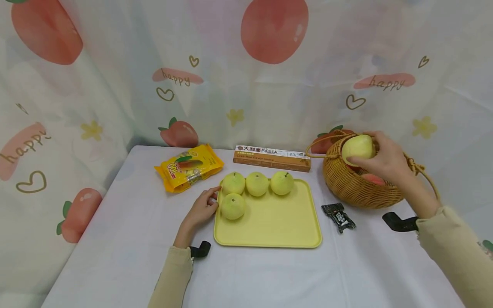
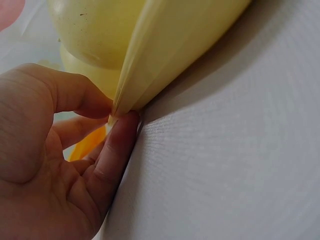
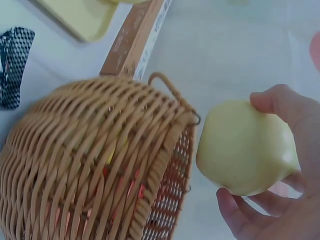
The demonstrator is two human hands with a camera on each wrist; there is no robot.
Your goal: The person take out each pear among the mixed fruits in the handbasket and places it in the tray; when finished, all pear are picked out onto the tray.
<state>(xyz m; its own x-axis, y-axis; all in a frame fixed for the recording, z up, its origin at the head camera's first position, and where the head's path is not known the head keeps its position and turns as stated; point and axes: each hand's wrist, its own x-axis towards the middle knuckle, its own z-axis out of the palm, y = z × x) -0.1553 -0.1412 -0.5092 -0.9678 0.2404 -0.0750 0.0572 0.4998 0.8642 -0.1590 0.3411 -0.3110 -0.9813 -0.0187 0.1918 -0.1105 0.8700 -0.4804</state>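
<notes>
My right hand (image 1: 389,156) grips a pale yellow-green pear (image 1: 358,149) over the opening of the wicker basket (image 1: 362,192). In the right wrist view, thumb and fingers wrap round the pear (image 3: 245,147), just beyond the basket's rim (image 3: 150,200). Reddish fruit (image 1: 372,179) lies inside the basket, partly hidden by the weave. At the yellow tray's (image 1: 277,222) left edge, my left hand (image 1: 200,209) pinches the rim (image 2: 145,60) between thumb and finger. Several pears stand on the tray: a row along its back, including one at its right end (image 1: 282,183), and another in front (image 1: 233,206).
Behind the tray lies a long pasta box (image 1: 271,159). A yellow snack bag (image 1: 188,168) is at the back left. One small black wrapped packet (image 1: 339,217) sits between tray and basket. A printed curtain (image 1: 269,98) hangs behind the white-covered table (image 1: 127,239).
</notes>
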